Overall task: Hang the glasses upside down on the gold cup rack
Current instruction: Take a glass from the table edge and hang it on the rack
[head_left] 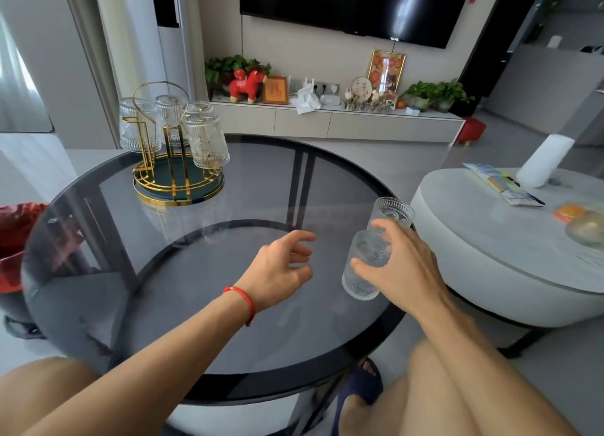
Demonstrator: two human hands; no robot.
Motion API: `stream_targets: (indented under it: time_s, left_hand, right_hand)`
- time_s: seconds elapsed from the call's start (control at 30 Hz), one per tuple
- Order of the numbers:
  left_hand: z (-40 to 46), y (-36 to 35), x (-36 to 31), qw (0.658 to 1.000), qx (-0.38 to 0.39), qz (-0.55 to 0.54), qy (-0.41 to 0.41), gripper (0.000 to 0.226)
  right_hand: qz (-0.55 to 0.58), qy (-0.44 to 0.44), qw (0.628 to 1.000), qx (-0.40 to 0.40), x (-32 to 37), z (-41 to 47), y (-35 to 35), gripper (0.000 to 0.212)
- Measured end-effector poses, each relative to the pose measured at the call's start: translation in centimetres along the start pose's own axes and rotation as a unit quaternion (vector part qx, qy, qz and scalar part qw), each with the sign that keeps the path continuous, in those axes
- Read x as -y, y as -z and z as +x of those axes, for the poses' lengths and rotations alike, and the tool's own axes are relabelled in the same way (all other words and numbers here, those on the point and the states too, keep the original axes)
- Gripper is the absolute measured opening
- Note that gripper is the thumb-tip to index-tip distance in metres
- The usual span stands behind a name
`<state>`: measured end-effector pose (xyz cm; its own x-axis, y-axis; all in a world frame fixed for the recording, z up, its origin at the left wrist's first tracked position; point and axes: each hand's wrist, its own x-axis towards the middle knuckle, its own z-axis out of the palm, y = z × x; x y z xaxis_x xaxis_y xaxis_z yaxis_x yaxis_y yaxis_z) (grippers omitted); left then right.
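A round smoked-glass table [245, 181] fills a living room (TV wall behind). The gold cup rack [173, 161] stands at ten o'clock, holding inverted glasses. At three o'clock, near the rim, the right hand [402, 265] clasps a glass [362, 272]; another glass [392, 212] stands behind. The left hand [281, 269] hovers, fingers spread, over bare centre.

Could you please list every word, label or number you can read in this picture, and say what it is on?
Nothing can be read for certain.
Round plaque on the TV shelf: red characters, too small to read.
Orange framed picture: one gold character, blurred.
Packet on the white table: blue label, print blurred.
Glasses and gold rack: no text seen.
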<state>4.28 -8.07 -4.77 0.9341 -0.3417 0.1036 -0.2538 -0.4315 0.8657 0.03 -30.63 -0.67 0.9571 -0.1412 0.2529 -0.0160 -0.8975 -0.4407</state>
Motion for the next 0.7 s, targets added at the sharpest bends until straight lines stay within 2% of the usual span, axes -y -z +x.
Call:
stream_targets:
  time_s: [0.1, 0.2, 0.27, 0.37, 0.47, 0.57, 0.7]
  left_hand:
    - [0.3, 1.0, -0.5, 0.997, -0.031, -0.053, 0.038, 0.045]
    - [0.9, 3.0, -1.5, 0.986, -0.073, -0.128, 0.081, 0.034]
    - [1.1, 4.7, -1.9, 0.974, -0.052, -0.188, 0.112, 0.03]
    - [1.1, 7.4, -1.4, 0.938, -0.022, -0.313, 0.149, 0.044]
    - [1.7, 10.4, -0.2, 0.931, -0.092, -0.322, 0.142, 0.062]
    - [2.4, 13.2, 0.8, 0.943, -0.158, -0.273, 0.103, 0.072]
    - [2.6, 16.1, 2.3, 0.977, -0.138, -0.156, 0.048, 0.08]
  right_hand:
    - [0.13, 0.031, 0.991, 0.021, 1.5, 0.1, -0.6, 0.075]
    - [0.272, 0.018, 0.961, 0.049, 3.5, 1.2, -1.1, 0.074]
    - [0.359, 0.01, 0.93, 0.079, 5.2, 2.0, -1.7, 0.071]
    - [0.434, 0.016, 0.895, 0.106, 7.9, 3.5, -3.1, 0.065]
    - [0.433, 0.042, 0.887, 0.157, 10.6, 5.4, -4.6, 0.062]
    - [0.309, 0.107, 0.92, 0.216, 12.9, 7.1, -6.4, 0.061]
    - [0.212, 0.143, 0.943, 0.215, 16.5, 7.8, -9.8, 0.081]
